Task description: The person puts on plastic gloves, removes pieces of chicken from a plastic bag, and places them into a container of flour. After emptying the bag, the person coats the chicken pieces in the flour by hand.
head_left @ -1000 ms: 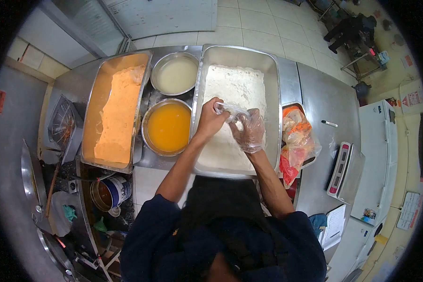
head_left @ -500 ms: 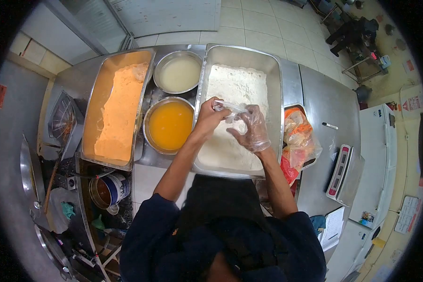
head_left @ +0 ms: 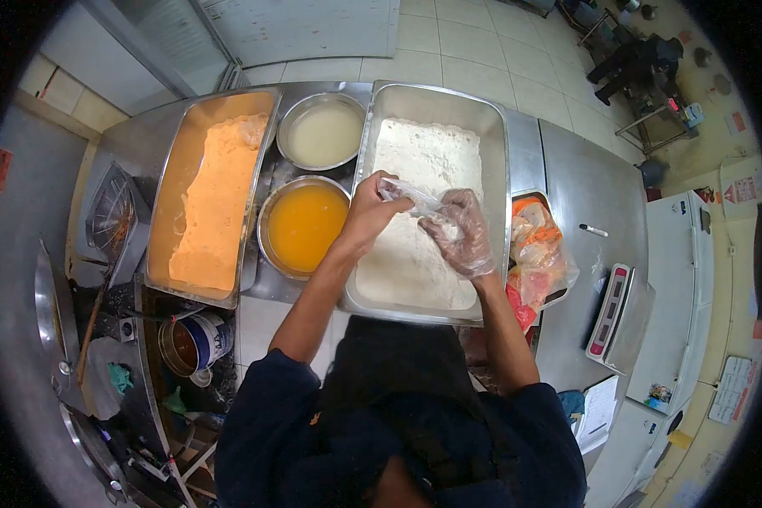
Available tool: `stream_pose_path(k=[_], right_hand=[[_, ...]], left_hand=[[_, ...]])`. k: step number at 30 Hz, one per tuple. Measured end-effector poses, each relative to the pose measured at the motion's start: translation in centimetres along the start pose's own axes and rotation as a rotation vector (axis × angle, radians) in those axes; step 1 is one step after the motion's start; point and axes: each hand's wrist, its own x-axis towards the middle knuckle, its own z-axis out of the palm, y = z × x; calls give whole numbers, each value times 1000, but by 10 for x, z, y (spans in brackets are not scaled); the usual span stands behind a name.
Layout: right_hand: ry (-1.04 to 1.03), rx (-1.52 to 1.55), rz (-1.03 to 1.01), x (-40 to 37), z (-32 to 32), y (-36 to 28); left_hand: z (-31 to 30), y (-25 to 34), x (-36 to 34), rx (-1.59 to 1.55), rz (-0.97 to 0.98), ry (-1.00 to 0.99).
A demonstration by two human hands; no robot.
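My bare left hand [head_left: 371, 213] is closed in a pinch on a thin clear plastic glove [head_left: 415, 196]. The same glove stretches across to my right hand [head_left: 466, 235], which wears a clear plastic glove of its own. My right thumb and fingers are drawn together on the far end of the held glove, though the exact grip is partly hidden by crumpled plastic. Both hands are over a deep metal pan [head_left: 493, 169] with white flour [head_left: 423, 144] spread in it.
To the left are a bowl of orange liquid [head_left: 308, 225], a bowl of pale liquid [head_left: 323, 134] and a pan of orange powder [head_left: 220, 203]. A tray with bagged food [head_left: 535, 237], a marker [head_left: 594, 229] and a scale [head_left: 611, 309] lie right. Another person [head_left: 643, 63] stands far off.
My right thumb and fingers have closed together on the plastic; they were spread wider before. My left hand has shifted slightly left, still pinching the glove.
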Motion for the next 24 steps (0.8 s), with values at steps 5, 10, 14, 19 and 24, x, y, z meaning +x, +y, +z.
stream_pose_path(k=[5, 10, 14, 19, 24], right_hand=[[-98, 171, 326, 6, -12, -8], [-149, 71, 323, 7, -11, -7], [-53, 10, 300, 6, -3, -2], [5, -60, 302, 10, 2, 1], [149, 75, 370, 1, 22, 31]], left_hand=[[7, -7, -5, 437, 245, 110], [14, -6, 0, 804, 593, 320], [19, -4, -1, 769, 577, 339], [25, -4, -3, 687, 531, 265], [37, 2, -11, 553, 583, 174]])
